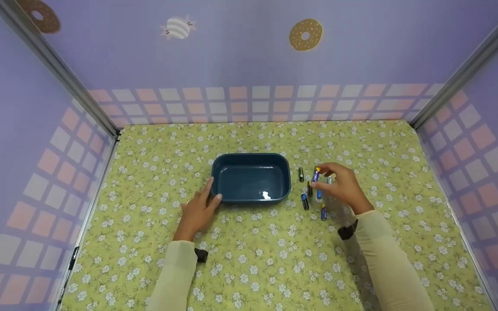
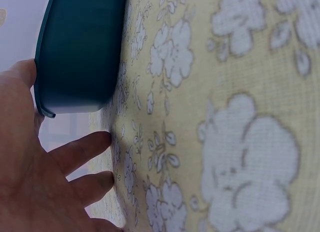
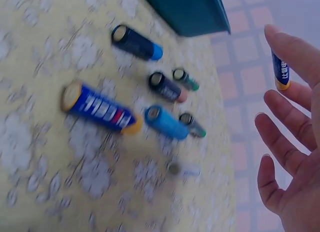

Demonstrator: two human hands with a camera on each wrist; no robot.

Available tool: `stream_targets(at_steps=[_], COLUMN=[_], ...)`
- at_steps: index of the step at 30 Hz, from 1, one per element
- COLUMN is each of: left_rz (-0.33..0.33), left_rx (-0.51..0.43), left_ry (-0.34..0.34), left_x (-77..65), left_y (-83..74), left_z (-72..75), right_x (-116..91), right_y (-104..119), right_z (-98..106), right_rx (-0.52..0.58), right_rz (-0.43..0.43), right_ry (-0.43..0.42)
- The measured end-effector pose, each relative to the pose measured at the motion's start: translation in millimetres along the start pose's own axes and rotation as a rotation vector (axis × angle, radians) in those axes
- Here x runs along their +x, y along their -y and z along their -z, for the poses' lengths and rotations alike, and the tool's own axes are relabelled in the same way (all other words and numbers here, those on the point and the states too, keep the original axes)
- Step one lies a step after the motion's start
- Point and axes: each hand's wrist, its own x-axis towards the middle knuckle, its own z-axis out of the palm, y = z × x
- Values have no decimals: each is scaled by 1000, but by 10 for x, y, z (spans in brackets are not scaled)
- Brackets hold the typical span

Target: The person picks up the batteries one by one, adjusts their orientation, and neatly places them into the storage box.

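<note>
A dark teal rectangular tub sits on the cloth, with nothing visible inside it. My left hand rests at its front left corner. Its thumb and index finger touch the rim, while the other fingers spread down to the cloth in the left wrist view. Between thumb and fingertips, my right hand pinches a blue and yellow battery, held upright above the cloth. Below it stand several more batteries: a blue and yellow one, a light blue one, a black and blue one and a black and copper one.
Green-capped batteries and a pale, whitish battery also stand in the cluster, to the right of the tub. A yellow-green flowered cloth covers the table. Purple printed panels enclose the back and both sides.
</note>
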Motion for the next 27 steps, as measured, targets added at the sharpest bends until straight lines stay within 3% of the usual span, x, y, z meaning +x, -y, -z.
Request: stream_targets(at_steps=[27], left_rz=[5], left_rx=[-18], left_ry=[-15], left_x=[-11], left_y=[11], left_z=[-17], right_x=[683], right_y=[701], right_z=[-416], right_rx=[48], right_rz=[179], right_ry=[51])
